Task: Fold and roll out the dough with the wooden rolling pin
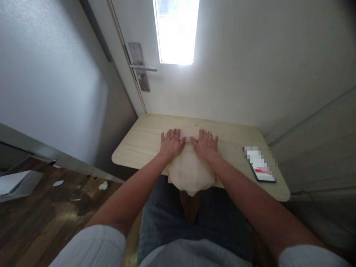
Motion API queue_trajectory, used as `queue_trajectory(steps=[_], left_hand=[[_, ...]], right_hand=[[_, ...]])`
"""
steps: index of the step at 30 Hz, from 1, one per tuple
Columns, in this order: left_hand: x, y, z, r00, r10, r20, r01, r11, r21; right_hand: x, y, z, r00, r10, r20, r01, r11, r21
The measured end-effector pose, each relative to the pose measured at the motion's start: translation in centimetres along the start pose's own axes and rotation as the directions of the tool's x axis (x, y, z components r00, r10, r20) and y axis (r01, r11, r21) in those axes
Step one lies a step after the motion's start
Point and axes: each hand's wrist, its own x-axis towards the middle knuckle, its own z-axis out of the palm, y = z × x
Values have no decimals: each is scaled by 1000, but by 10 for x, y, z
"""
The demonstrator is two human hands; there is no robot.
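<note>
A pale cream, soft-looking rounded sheet (191,172) lies on the small light-wood table (139,142) in front of me. Whether it is dough or cloth I cannot tell. Its near end droops over the front edge, with a small bump at the bottom. My left hand (171,142) rests palm down on its far left side, fingers spread forward. Opposite it, my right hand (205,144) lies flat on the far right side, thumb pointing inward. The two thumbs almost meet, with a narrow gap between them. A brown wooden corner (169,180) shows beneath the sheet on the left.
A phone (261,167) lies on the table's right side, its screen pixelated. Behind the table stands a door with a metal handle (143,68) and a bright window (178,33). Paper scraps (103,185) and a white box-like object (19,183) are on the wooden floor at left.
</note>
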Motion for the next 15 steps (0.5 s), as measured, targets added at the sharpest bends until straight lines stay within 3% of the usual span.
queue_trajectory(steps=[6,15], left_hand=[[19,-4,-1,999,-16,28,15,1000,13],[74,-18,10,999,-12,41,12,1000,3]], right_hand=[[20,-2,-2,1000,7,22,-7,1000,-3],[71,-3,6,999,8,31,-8,1000,-7]])
